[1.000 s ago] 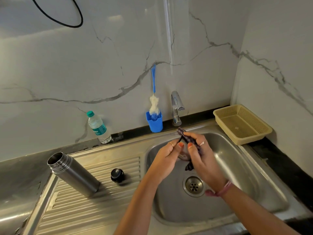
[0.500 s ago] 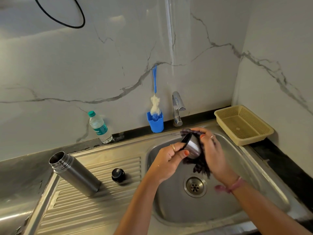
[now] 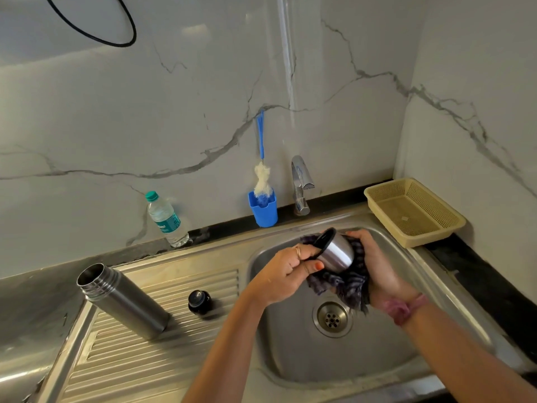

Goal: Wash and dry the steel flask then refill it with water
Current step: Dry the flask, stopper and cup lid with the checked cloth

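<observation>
The steel flask [image 3: 122, 302] stands open on the ribbed drainboard at the left, with its black stopper [image 3: 199, 300] beside it. Over the sink basin [image 3: 377, 353] I hold the flask's steel cup lid [image 3: 335, 254], tilted with its black rim up and left. My left hand [image 3: 286, 271] grips the rim of the lid. My right hand [image 3: 374, 269] presses a dark checked cloth [image 3: 345, 283] around the lid's base and side. Part of the cloth hangs down toward the drain [image 3: 332, 318].
A tap [image 3: 300, 184] stands behind the basin, with no water running. A blue holder with a bottle brush [image 3: 263, 199] sits left of it. A plastic water bottle [image 3: 167, 219] leans at the wall. A beige basket [image 3: 412, 210] rests at the right corner.
The steel lid has come out of the bunched cloth and is now plainly visible. Both hands have risen slightly and turned the lid, with the cloth wrapped around its lower side.
</observation>
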The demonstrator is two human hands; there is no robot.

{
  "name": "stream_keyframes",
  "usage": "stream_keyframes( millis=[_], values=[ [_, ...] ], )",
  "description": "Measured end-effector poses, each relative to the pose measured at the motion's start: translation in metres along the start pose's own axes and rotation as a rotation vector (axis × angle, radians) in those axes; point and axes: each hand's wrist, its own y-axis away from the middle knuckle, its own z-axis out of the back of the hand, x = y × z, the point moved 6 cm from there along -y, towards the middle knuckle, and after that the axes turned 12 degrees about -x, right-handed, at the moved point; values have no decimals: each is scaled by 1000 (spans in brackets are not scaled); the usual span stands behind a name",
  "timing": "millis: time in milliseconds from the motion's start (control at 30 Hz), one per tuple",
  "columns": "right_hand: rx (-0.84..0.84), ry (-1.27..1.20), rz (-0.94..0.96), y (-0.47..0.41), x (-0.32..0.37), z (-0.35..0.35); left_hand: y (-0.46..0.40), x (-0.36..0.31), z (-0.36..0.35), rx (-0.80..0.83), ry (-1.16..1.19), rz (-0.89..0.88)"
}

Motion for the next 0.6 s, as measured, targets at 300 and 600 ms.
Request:
stream_keyframes(
  millis=[300, 600],
  values=[
    [-201, 661, 1009, 18, 17, -15, -8, -3, -7, -6, -3, 175],
    [-147, 812, 1018, 19, 42, -28, -4, 4, -3, -31, -59, 27]
  ],
)
